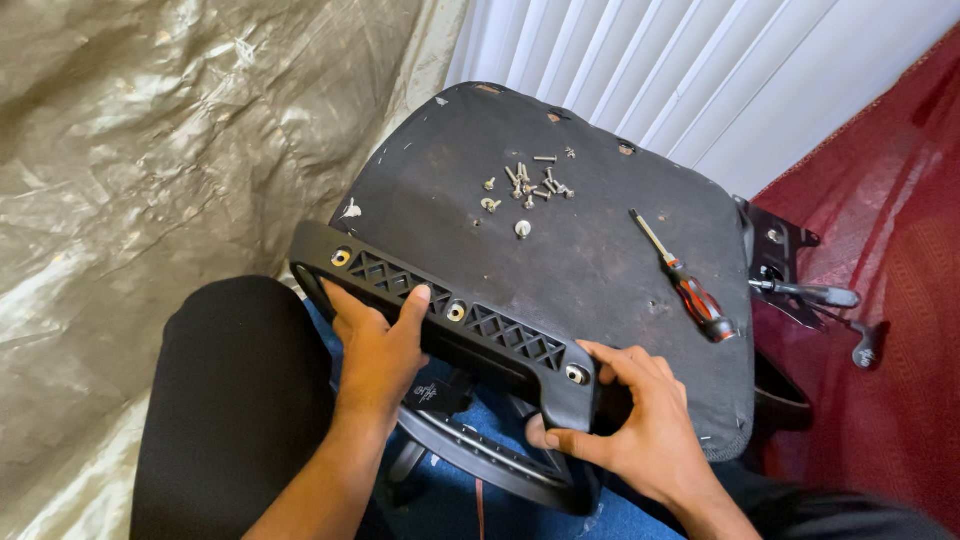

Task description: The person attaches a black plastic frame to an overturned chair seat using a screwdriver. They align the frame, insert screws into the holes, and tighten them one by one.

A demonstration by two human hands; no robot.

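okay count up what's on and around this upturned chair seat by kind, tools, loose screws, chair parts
Screwdriver: 1
Loose screws: about 14, too small to count exactly
Upturned chair seat: 1
Black plastic armrest bracket, held by left hand and right hand: 1
Total: about 17

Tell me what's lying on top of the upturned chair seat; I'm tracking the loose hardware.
On the chair seat lie a cluster of loose screws and a red-handled screwdriver. The black armrest bracket, gripped by the left hand and right hand, covers the near edge.
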